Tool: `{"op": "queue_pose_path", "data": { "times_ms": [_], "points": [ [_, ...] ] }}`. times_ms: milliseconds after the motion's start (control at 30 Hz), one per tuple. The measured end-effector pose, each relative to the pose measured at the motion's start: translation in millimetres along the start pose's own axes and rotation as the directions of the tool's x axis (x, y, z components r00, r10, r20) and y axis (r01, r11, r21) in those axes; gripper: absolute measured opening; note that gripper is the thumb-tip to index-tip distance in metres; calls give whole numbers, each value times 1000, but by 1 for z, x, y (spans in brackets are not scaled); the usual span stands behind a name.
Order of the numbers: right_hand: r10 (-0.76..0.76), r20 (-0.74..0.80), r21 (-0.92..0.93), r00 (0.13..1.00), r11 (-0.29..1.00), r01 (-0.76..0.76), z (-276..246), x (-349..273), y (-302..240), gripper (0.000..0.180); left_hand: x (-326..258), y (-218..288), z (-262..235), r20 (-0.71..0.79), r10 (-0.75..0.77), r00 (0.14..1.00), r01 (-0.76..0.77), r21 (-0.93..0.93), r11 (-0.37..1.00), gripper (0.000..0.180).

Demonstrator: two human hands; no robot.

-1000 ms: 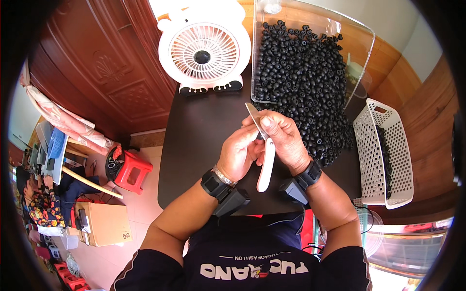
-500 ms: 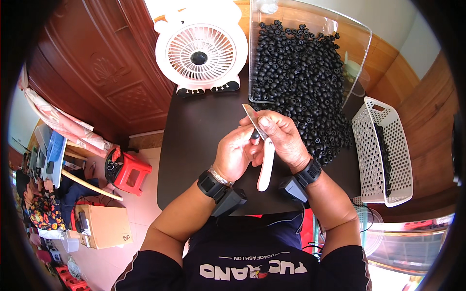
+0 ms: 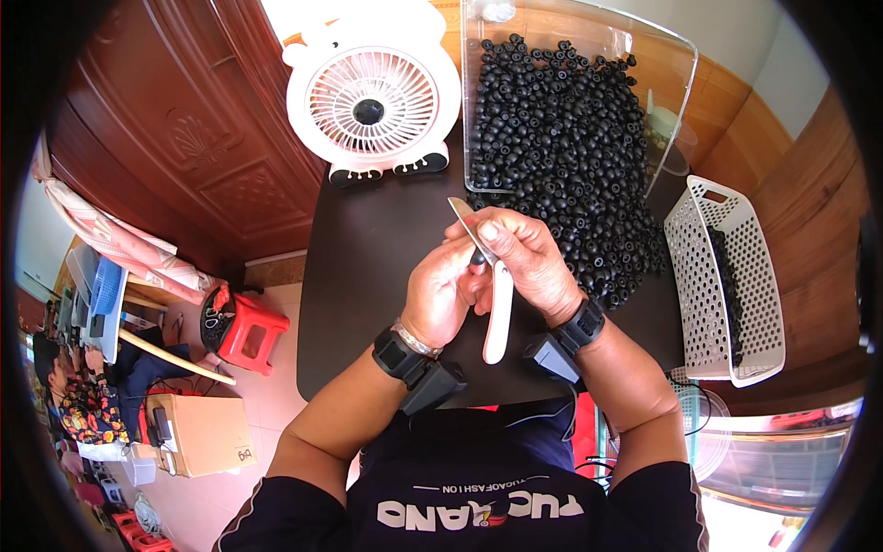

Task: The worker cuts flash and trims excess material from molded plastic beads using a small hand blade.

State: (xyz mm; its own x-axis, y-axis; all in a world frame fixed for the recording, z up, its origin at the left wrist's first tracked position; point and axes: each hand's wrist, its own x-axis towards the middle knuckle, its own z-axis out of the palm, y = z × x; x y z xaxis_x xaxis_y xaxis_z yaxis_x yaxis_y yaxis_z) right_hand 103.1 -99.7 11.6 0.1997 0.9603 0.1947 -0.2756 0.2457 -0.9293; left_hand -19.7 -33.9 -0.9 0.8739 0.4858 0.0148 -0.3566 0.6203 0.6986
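Over the middle of a black table [image 3: 368, 276], my right hand [image 3: 529, 262] grips a knife [image 3: 492, 285] with a white handle, its blade pointing up and away to the left. My left hand [image 3: 441, 294] pinches a small black rubber piece [image 3: 477, 258] against the blade, fingers closed around it. Both wrists wear black bands. To the right of my hands lies a big heap of similar black rubber pieces [image 3: 570, 156].
A clear plastic screen [image 3: 662, 83] stands behind the heap. A white desk fan [image 3: 371, 110] sits at the table's far left. A white perforated basket [image 3: 727, 276] holding some black pieces lies right. A red stool [image 3: 244, 327] and a cardboard box [image 3: 207, 432] are on the floor left.
Both hands stay together over the table centre. The knife and the piece have shifted only slightly between the fingers.
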Motion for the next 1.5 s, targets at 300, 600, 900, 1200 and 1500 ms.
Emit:
{"op": "queue_pose_path", "data": {
  "times_ms": [300, 600, 900, 1200, 1500],
  "points": [
    [-59, 8, 21, 998, 998, 59, -1, 0, 0, 40, -1, 0, 5, -41, -18, 999, 17, -5, 1000, 27],
    [-92, -19, 25, 996, 995, 92, -1, 2, 6, 39, -1, -1, 0, 13, -18, 1000, 19, -87, 996, 25],
    [24, 11, 13, 1000, 1000, -24, 1, -1, -3, 44, -2, -4, 0, -63, 43, 997, -40, 39, 998, 27],
    [24, 28, -53, 999, 998, -23, 3, -1, -4, 45, -4, -3, 6, -95, 46, 994, -41, 48, 998, 28],
    [-216, 13, -115, 976, 970, 216, -5, -1, -8, 43, 1, 3, -8, 28, 60, 998, -59, -29, 998, 27]
  ]
}}
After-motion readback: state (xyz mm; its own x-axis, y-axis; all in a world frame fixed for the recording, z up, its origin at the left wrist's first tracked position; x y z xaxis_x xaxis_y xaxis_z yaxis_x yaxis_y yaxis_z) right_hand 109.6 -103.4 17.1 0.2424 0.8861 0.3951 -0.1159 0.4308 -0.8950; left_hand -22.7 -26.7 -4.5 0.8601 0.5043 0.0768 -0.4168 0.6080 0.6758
